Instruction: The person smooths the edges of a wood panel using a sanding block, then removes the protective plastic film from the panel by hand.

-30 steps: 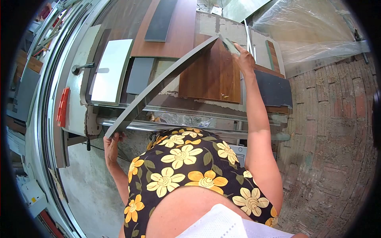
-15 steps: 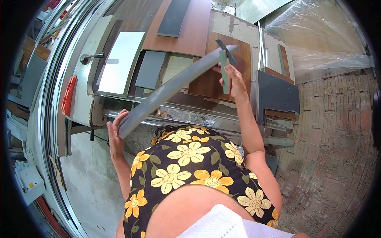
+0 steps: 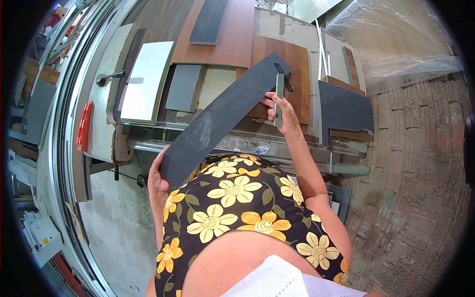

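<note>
A long dark grey board [image 3: 215,119] slants across the front of the worktable, its broad face turned up, with pale smudges on it. My left hand [image 3: 157,175] grips its lower left end, fingers wrapped on the edge. Near the board's upper right end, my right hand [image 3: 284,114] is closed around the green handle [image 3: 279,101] of a tool with a black head [image 3: 284,76]. That head lies over the board's far corner. Some fingers of my right hand are behind the handle, close to the board's edge.
On the worktable lie a white panel [image 3: 146,81], a small grey panel [image 3: 183,88], brown wood panels [image 3: 298,79] and a dark panel [image 3: 346,110]. A black-handled lever [image 3: 110,77] and an orange-red part [image 3: 85,127] sit at the left. Plastic sheeting [image 3: 391,44] hangs at the back right.
The board has turned from nearly edge-on to showing its broad dark face. My left hand has moved right and down with its end. My right hand has shifted slightly left and down with the tool.
</note>
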A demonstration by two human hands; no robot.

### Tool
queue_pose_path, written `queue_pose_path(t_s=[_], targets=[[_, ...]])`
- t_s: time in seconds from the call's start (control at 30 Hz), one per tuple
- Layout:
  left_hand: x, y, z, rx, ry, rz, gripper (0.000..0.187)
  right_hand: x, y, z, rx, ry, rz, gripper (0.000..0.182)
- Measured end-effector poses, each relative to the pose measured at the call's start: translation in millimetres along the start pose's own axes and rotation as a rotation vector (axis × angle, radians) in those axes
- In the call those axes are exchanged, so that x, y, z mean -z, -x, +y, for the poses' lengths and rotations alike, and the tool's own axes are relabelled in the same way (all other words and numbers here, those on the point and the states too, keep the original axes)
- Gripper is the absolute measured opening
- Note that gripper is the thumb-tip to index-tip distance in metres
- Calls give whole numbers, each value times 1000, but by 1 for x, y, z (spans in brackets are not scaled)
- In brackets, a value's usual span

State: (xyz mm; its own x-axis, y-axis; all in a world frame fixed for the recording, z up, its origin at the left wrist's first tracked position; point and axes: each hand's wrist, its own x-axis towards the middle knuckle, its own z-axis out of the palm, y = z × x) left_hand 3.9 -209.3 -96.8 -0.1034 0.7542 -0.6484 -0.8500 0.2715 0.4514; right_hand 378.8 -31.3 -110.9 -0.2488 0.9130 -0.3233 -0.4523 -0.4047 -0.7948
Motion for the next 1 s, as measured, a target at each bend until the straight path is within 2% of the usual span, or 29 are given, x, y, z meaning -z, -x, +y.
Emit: queue_pose_path(t_s=[0.13,0.23,0.3,0.4,0.5,0.6,0.73,1.0], targets=[[4,6,1,72,-210,-109,44,-1,3,1,34,185,50,37],[-2,12,1,25,-234,-99,45,-9,12,-8,66,442,103,40],[-11,16,6,-101,-302,-159,44,-18,20,-17,133,667,167,44],[-25,24,22,-293,-518,-219,42,-44,38,-30,362,901,208,50],[-44,38,41,-464,-827,-293,41,-68,50,-43,857,1276,59,52],[-64,53,54,-563,-1055,-344,42,-101,80,-60,737,1428,-136,56],[-71,55,57,-655,-1109,-398,44,-111,91,-62,690,1612,-241,58],[-70,53,59,-671,-1125,-412,44,-94,83,-67,707,1692,-134,57]])
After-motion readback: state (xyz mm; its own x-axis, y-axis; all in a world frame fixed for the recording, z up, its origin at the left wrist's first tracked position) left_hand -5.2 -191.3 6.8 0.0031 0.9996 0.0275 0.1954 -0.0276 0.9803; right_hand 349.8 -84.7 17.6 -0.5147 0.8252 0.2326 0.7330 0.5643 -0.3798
